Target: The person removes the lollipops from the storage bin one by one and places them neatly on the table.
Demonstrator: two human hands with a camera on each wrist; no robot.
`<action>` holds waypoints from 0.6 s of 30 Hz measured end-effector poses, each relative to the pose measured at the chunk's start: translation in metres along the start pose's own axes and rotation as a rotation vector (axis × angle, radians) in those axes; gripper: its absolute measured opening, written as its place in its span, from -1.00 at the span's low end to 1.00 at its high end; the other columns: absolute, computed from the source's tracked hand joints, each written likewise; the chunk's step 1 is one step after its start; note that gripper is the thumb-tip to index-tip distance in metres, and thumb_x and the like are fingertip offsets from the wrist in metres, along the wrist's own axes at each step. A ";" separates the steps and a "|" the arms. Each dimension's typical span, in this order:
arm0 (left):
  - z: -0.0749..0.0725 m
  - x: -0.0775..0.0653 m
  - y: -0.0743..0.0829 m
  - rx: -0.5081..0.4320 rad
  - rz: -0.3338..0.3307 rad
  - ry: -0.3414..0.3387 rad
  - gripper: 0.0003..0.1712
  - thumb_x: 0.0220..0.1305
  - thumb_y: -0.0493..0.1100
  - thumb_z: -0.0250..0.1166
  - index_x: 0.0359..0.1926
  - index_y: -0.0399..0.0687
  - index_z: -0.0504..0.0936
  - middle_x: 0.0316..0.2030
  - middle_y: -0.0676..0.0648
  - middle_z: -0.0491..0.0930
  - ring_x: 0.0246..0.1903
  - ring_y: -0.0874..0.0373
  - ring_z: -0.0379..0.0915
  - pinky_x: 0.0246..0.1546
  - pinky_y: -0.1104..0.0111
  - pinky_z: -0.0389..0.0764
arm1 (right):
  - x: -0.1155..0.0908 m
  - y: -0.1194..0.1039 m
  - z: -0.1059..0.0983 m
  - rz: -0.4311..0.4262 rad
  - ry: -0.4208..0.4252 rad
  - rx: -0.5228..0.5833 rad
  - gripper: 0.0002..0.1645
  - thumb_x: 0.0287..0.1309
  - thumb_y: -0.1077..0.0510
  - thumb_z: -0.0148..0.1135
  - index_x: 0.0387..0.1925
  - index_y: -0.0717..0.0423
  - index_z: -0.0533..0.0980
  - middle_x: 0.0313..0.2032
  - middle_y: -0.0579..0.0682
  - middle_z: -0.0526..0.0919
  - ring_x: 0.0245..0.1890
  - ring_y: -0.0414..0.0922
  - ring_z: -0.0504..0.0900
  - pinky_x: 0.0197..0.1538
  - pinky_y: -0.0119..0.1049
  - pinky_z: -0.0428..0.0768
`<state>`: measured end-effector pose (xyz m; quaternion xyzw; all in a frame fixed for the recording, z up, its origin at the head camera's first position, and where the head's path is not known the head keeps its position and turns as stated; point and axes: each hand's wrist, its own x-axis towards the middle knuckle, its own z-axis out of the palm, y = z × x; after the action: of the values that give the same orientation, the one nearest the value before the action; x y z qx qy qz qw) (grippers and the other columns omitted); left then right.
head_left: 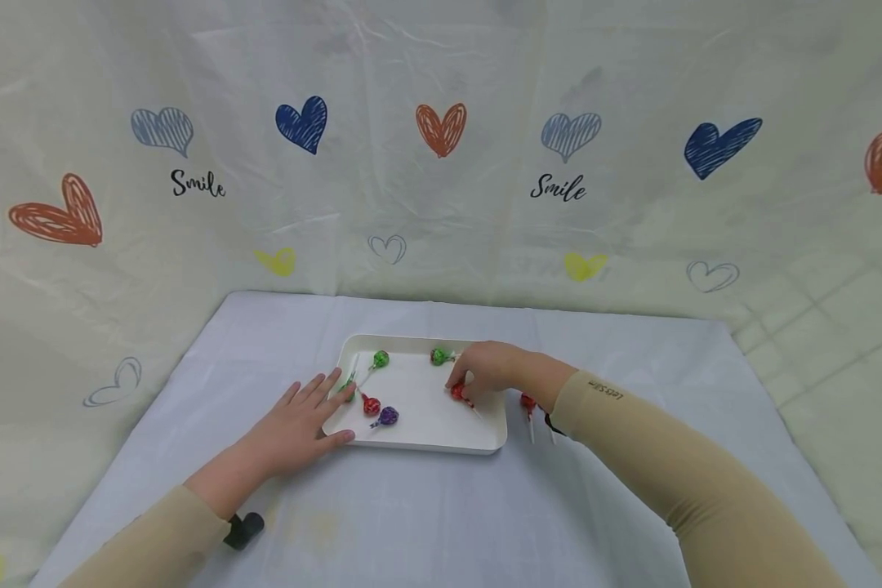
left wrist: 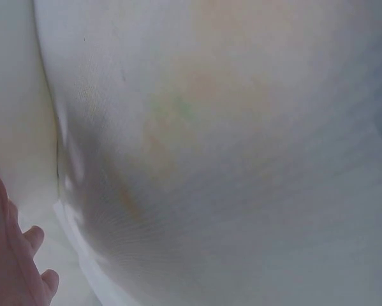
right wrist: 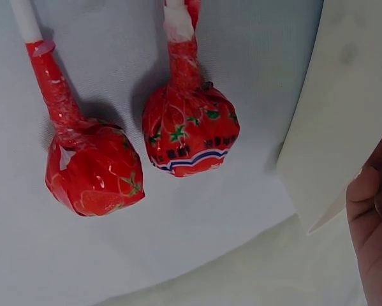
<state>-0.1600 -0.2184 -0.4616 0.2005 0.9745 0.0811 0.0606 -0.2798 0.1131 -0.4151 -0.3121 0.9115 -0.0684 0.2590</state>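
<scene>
A white tray lies on the table with wrapped lollipops in it. My left hand rests with spread fingers over its left edge, partly covering a green lollipop. At the tray's right side, my right hand pinches a red lollipop, its stick pointing toward the near right. Close to the left fingers are another red lollipop and a purple lollipop. Farther back lie two green lollipops, one left and one beside the right hand.
Right of the tray, two red lollipops lie on the white cloth, one plain in the right wrist view with its neighbour. The right sleeve partly covers them in the head view. Behind the table hangs a heart-printed curtain.
</scene>
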 end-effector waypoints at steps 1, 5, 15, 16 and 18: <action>0.000 0.000 0.000 0.001 0.002 0.002 -0.07 0.34 0.44 0.05 0.57 0.16 0.06 0.57 -0.09 -0.17 0.51 -0.17 -0.18 0.44 -0.19 -0.13 | 0.000 0.000 0.000 0.000 -0.001 0.002 -0.71 0.21 0.09 0.38 -0.06 -0.33 0.72 -0.23 -0.40 0.65 -0.14 -0.27 0.53 0.05 -0.29 0.55; -0.001 0.000 0.001 0.002 0.005 0.001 -0.07 0.34 0.44 0.04 0.57 0.16 0.06 0.57 -0.09 -0.17 0.51 -0.18 -0.18 0.44 -0.18 -0.13 | 0.001 0.000 0.001 -0.002 -0.002 0.004 -0.72 0.21 0.09 0.39 -0.07 -0.31 0.73 -0.20 -0.39 0.66 -0.12 -0.27 0.54 0.07 -0.28 0.56; -0.001 0.000 0.001 0.002 0.003 -0.003 -0.07 0.34 0.44 0.04 0.57 0.15 0.06 0.57 -0.10 -0.17 0.51 -0.18 -0.18 0.44 -0.19 -0.12 | -0.006 0.002 -0.010 -0.050 0.054 0.010 -0.70 0.19 0.07 0.41 -0.03 -0.22 0.72 -0.15 -0.33 0.70 0.02 -0.14 0.59 0.16 -0.19 0.53; -0.001 0.000 0.000 0.001 0.003 -0.003 -0.06 0.34 0.44 0.04 0.57 0.15 0.06 0.57 -0.09 -0.17 0.51 -0.18 -0.18 0.44 -0.19 -0.12 | -0.007 0.002 -0.012 -0.055 0.066 0.020 -0.69 0.18 0.07 0.42 -0.02 -0.20 0.72 -0.14 -0.30 0.71 0.04 -0.12 0.59 0.16 -0.17 0.53; 0.000 0.000 0.000 -0.003 0.001 -0.003 -0.06 0.34 0.44 0.04 0.57 0.15 0.06 0.57 -0.09 -0.18 0.52 -0.18 -0.19 0.44 -0.19 -0.13 | -0.009 0.003 -0.015 -0.065 0.083 0.033 -0.67 0.17 0.06 0.43 0.00 -0.18 0.72 -0.13 -0.28 0.72 0.05 -0.09 0.60 0.17 -0.16 0.53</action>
<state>-0.1599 -0.2184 -0.4613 0.2010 0.9742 0.0821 0.0621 -0.2835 0.1203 -0.3994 -0.3341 0.9096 -0.1045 0.2237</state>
